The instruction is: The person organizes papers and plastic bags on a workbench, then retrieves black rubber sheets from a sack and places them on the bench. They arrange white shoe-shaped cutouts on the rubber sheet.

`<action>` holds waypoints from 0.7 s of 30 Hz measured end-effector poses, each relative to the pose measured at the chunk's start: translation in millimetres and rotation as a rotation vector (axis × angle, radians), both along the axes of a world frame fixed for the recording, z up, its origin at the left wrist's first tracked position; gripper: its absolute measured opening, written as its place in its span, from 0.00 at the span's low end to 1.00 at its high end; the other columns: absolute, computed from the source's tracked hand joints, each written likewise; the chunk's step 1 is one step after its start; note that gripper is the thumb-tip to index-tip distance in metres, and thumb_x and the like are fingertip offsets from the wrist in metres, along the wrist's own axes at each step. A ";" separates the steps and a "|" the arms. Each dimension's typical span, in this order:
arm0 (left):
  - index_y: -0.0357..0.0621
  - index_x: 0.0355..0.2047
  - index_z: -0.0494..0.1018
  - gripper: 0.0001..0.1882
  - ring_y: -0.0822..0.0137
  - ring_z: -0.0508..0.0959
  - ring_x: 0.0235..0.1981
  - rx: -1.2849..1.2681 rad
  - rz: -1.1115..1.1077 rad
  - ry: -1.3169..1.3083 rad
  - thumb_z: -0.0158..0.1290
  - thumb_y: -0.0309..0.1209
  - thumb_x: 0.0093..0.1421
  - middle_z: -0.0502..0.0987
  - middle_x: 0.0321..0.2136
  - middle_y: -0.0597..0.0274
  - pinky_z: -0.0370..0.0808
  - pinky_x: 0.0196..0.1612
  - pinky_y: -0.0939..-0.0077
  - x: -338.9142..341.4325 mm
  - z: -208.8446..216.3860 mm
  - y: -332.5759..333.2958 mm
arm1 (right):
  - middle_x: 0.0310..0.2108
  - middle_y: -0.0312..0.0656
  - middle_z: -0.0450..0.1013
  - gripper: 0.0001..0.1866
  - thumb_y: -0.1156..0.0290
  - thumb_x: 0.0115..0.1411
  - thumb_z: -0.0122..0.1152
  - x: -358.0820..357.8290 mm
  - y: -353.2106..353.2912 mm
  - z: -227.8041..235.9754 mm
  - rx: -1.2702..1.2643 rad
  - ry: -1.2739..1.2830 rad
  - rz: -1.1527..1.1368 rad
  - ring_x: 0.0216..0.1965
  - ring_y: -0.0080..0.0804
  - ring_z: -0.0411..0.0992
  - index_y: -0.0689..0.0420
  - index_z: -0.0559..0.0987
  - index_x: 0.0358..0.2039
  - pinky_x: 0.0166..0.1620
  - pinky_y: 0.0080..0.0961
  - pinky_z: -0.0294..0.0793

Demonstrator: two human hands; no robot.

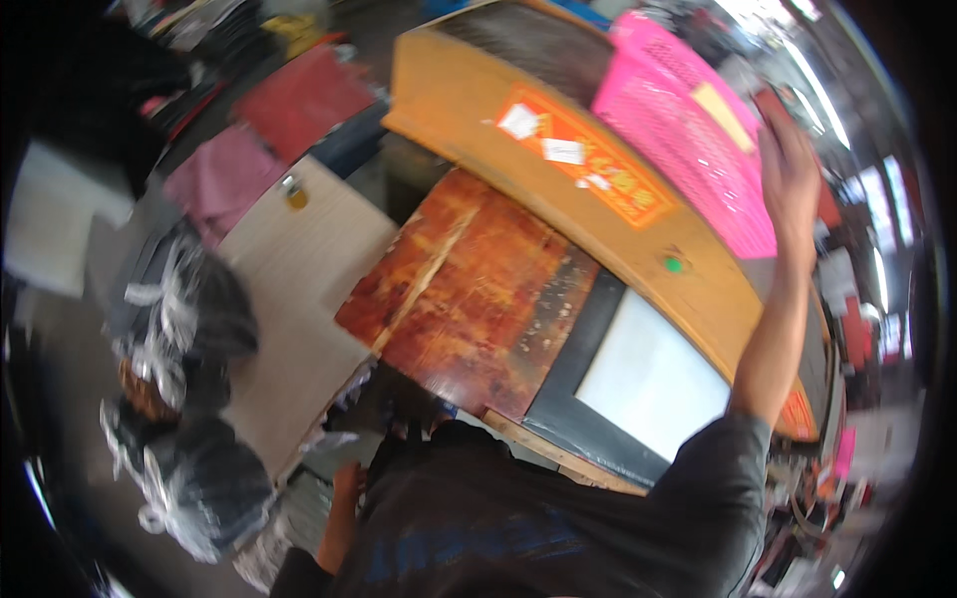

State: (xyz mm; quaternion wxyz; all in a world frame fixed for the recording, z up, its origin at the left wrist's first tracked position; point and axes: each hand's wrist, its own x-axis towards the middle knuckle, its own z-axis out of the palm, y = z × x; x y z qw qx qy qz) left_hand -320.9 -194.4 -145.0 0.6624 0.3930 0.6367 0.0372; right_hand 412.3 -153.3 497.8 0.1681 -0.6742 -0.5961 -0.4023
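Observation:
My right arm stretches out to the far right, past a pink plastic basket (688,130). The fingers of my right hand (790,164) close over a red flat piece (828,199) that shows on both sides of the hand. Blur hides its exact kind. The basket stands on an orange-yellow bench (459,95) with a dark top, and a pale yellow strip (725,117) lies against it. Low beside my body hangs my left hand (347,488), small and blurred, near the edge of a pale board; its fingers cannot be made out.
In front of me are a worn red-brown board (469,289) and a white slab (653,374) on a dark surface. To the left lie a pale wooden board (299,239) with a small yellow object, knotted dark bags (204,478), and pink (224,184) and red material (304,100).

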 end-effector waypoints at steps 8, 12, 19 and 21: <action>0.43 0.42 0.73 0.11 0.55 0.81 0.33 -0.299 0.355 -0.061 0.50 0.37 0.65 0.78 0.35 0.52 0.76 0.30 0.54 -22.0 -31.6 55.7 | 0.56 0.47 0.78 0.26 0.49 0.71 0.56 113.1 11.3 58.1 -0.277 0.394 -0.422 0.54 0.40 0.77 0.50 0.77 0.62 0.57 0.34 0.74; 0.42 0.37 0.73 0.11 0.56 0.82 0.33 -0.224 0.008 -0.151 0.53 0.38 0.64 0.79 0.32 0.55 0.78 0.31 0.56 -54.8 -70.3 65.1 | 0.55 0.46 0.78 0.29 0.45 0.70 0.57 63.8 -32.0 52.7 0.009 0.270 -0.433 0.55 0.39 0.78 0.50 0.77 0.63 0.58 0.35 0.74; 0.45 0.26 0.74 0.11 0.59 0.80 0.26 0.211 -0.621 -0.052 0.55 0.37 0.62 0.76 0.23 0.62 0.76 0.27 0.61 -4.9 -70.2 94.4 | 0.46 0.50 0.80 0.19 0.59 0.68 0.63 -27.2 -185.2 -14.0 0.150 0.197 -0.325 0.47 0.42 0.80 0.59 0.82 0.51 0.49 0.33 0.79; 0.44 0.25 0.72 0.13 0.66 0.76 0.20 0.220 -0.573 -0.187 0.54 0.37 0.64 0.73 0.20 0.65 0.72 0.23 0.69 54.0 -28.3 79.6 | 0.43 0.50 0.80 0.15 0.66 0.65 0.65 -54.3 -244.8 -78.6 0.100 0.359 -0.284 0.45 0.47 0.79 0.60 0.82 0.49 0.49 0.37 0.79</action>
